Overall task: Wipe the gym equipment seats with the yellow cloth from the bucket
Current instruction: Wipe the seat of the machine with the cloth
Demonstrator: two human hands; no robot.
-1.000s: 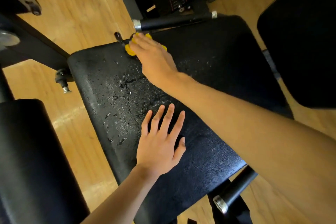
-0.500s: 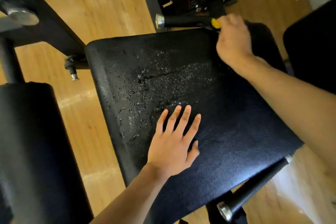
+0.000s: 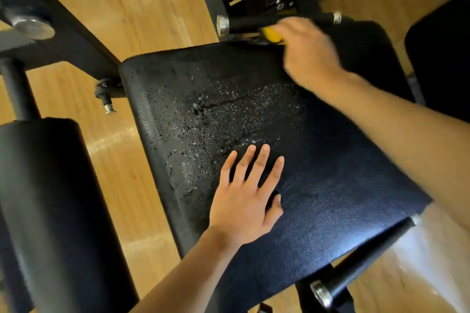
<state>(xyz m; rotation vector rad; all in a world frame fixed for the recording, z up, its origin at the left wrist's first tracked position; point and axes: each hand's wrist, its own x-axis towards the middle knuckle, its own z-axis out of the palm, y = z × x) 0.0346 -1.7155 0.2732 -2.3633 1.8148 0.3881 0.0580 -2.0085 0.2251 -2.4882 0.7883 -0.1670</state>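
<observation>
Black textured vinyl covers the seat (image 3: pixel 330 185), beaded with water droplets (image 3: pixel 229 109) across its middle and left side. The left hand (image 3: pixel 244 201) lies flat on it near the front, fingers straight and spread, holding nothing. The right hand (image 3: pixel 310 53), blurred, is at the seat's far edge, its fingers curled over the bunched yellow cloth (image 3: pixel 272 34), which peeks out just beside a black handle bar (image 3: pixel 244 23) with a metal end cap. Wooden floor (image 3: pixel 142 7) shows around the machine.
</observation>
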